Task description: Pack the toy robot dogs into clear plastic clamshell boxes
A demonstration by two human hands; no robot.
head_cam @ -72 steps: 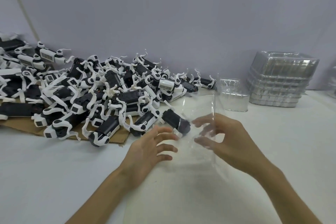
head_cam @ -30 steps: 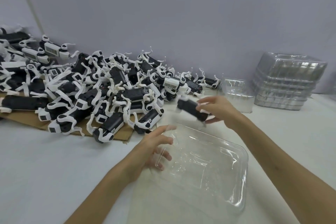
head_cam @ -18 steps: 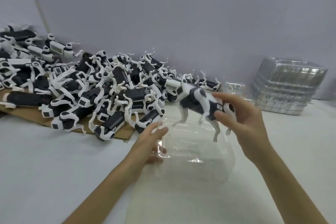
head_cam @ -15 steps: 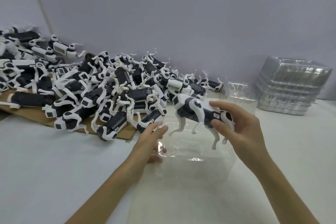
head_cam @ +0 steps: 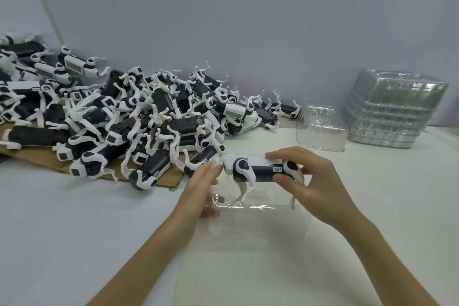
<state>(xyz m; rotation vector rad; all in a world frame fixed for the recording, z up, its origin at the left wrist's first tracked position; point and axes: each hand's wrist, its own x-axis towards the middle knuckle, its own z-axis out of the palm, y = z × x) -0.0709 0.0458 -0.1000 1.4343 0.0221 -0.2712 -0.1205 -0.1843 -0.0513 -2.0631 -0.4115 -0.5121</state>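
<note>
Hands meet mid-table (head_cam: 74, 231), forearms converging from the near edge. Right hand (head_cam: 315, 189) pinches the dog (head_cam: 258, 169) at its rear, thumb on the near flank, fingers over the back; left hand (head_cam: 201, 189) grips the left rim of the box (head_cam: 258, 226), thumb seen through the plastic. Dog upright, head toward the left hand, legs hanging into the open box below the grip; pile (head_cam: 124, 119) at far left edge, stack (head_cam: 392, 112) far right.

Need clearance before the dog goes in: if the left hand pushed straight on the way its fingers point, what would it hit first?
Probably the front end of the toy robot dog in the right hand: the left hand, holding the clamshell box, points at it from close by; depth unclear.
</note>
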